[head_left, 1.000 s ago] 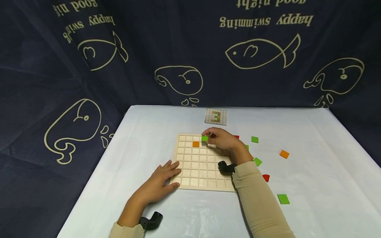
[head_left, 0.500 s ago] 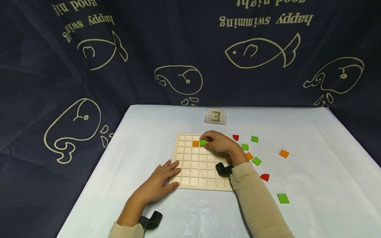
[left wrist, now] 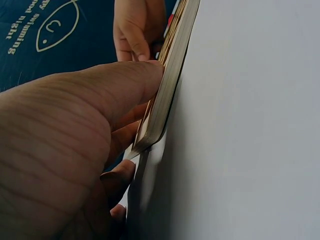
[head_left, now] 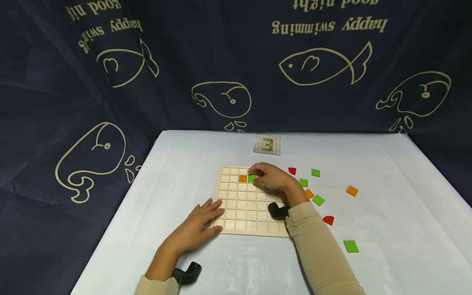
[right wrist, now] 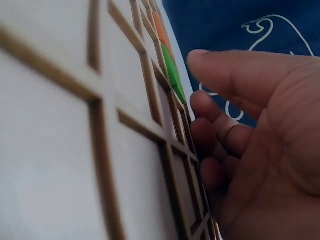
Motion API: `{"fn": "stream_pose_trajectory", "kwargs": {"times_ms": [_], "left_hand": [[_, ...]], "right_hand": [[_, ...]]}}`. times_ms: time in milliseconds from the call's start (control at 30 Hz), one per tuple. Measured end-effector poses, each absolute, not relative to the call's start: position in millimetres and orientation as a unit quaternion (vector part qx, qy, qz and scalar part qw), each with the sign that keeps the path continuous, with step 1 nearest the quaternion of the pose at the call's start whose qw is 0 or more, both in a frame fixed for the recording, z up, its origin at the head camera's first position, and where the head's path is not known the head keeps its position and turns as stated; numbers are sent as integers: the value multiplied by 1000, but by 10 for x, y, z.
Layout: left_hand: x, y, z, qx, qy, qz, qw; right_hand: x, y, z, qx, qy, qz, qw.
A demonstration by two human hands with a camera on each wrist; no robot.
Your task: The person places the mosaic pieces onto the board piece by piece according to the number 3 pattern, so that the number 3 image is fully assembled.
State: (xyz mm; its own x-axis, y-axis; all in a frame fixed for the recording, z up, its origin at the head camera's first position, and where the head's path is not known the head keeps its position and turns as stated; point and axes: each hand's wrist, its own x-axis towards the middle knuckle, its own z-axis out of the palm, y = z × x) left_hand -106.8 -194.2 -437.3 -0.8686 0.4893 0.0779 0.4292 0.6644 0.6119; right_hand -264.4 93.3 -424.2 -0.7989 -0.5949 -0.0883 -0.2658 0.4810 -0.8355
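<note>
A wooden grid board [head_left: 241,203] lies on the white table. An orange square tile [head_left: 242,178] sits in a cell of its second row from the back, and a green square tile [head_left: 251,179] in the cell to the right. Over this green tile is my right hand [head_left: 274,177], fingers bent at its edge. From the right wrist, the green tile [right wrist: 172,75] shows low in its cell, with the thumb [right wrist: 220,70] apart from it. My left hand [head_left: 199,225] rests spread on the board's near left corner, its thumb [left wrist: 135,80] along the edge.
Loose green, orange and red tiles lie right of the board, among them a red quarter-round [head_left: 328,220], an orange square [head_left: 352,191] and a green square [head_left: 351,246]. A printed pattern card [head_left: 267,144] lies behind the board. A dark curtain [head_left: 236,65] hangs beyond the table.
My right hand has brought the green tile from the back row down and slightly left, into the cell beside the orange one, and its thumb has let go. The left hand has stayed put.
</note>
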Motion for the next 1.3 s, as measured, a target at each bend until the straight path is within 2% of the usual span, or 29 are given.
{"fn": "stream_pose_trajectory", "kwargs": {"times_ms": [367,867,1300], "left_hand": [[-1070,-1941,-4384,252,911,323,48],[-1068,-1938,-4389,251,910,326,50],[-1068,-1939,-4387,250,909,328,52]], "right_hand": [[-2635,1106,-4167,-263,826,-472,164],[-2593,1833,-4075,-201,868,-441,108],[-2631,2096,-4156,-175,887,-414,105]]}}
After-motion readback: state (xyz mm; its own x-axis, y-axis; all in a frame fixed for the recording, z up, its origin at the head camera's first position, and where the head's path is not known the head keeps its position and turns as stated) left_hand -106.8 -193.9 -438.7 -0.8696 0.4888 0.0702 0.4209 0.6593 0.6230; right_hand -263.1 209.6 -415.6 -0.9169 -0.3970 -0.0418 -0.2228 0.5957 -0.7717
